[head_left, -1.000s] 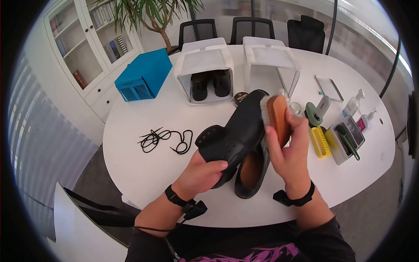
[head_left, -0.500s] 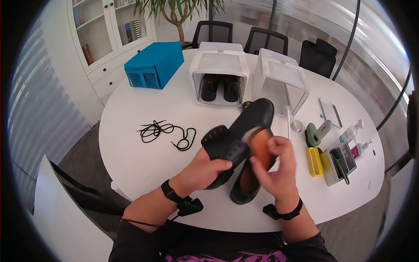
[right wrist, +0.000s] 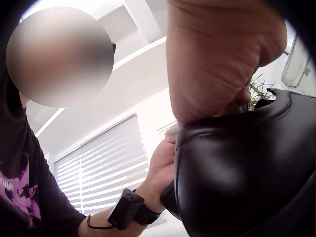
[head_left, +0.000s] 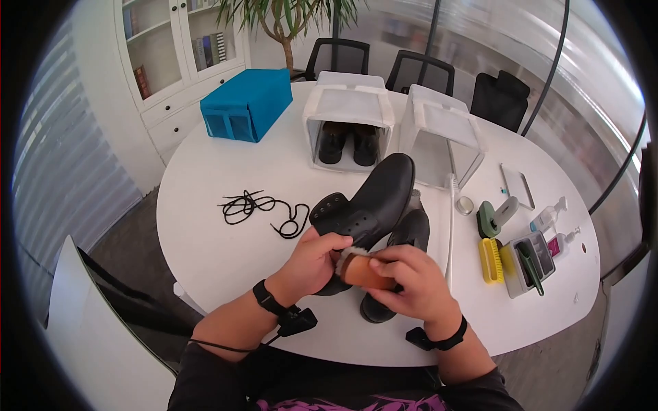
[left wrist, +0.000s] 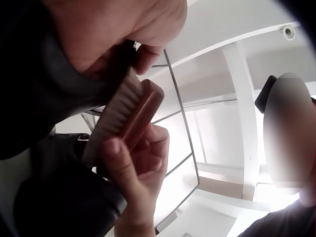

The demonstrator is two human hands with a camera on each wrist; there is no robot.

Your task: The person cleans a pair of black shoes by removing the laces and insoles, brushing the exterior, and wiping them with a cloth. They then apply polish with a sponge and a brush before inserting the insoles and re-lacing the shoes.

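The left hand (head_left: 306,266) grips a black leather shoe (head_left: 384,195) near its heel, toe pointing up and away, thumb on the upper. Between its thumb and fingers the right hand (head_left: 417,282) holds a wooden brush (head_left: 367,272), its pale bristles against the shoe's heel end beside the left hand. In the left wrist view the bristles (left wrist: 114,112) face the dark shoe, and the right thumb lies along them. A second black shoe (head_left: 415,231) is on the table beneath, partly hidden by the right hand and brush. The right wrist view shows black leather (right wrist: 237,173) close up.
Black laces (head_left: 255,205) lie left on the white table (head_left: 199,267). Behind are a blue box (head_left: 248,103) and two white boxes, one holding black shoes (head_left: 366,145). At right are a yellow brush (head_left: 491,260), a caddy (head_left: 531,264) and bottles (head_left: 548,214).
The brush has moved with the right hand from beside the shoe's front part down and left to its heel end. The left hand still grips the shoe.
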